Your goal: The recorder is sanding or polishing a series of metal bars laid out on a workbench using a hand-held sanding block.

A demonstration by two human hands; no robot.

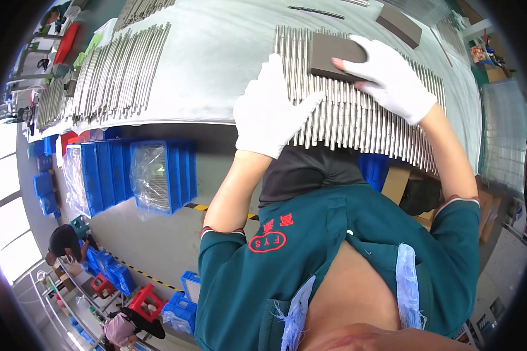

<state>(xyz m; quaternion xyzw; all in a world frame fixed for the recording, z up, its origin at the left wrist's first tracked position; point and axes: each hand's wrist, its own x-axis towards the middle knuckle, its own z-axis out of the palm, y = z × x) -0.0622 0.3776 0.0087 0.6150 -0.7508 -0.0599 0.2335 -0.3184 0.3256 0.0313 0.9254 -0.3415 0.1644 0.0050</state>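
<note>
up on the white-covered bench [216, 64], our gloved right hand [392, 79] grips a dark sanding block [334, 55] pressed onto the row of metal rods [357, 117], while our gloved left hand [272, 108] lies flat, fingers spread, on the rods' near ends.

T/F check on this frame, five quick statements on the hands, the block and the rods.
1. Both hands wear white gloves. True: left hand, right hand.
2. The right hand holds a dark rectangular block on the row of metal rods. True.
3. The left hand grips the block. False: it lies flat on the rods beside it.
4. The rods stand upright in a bin. False: they lie side by side on the white-covered table.
5. Blue crates sit on the floor below. True.
</note>
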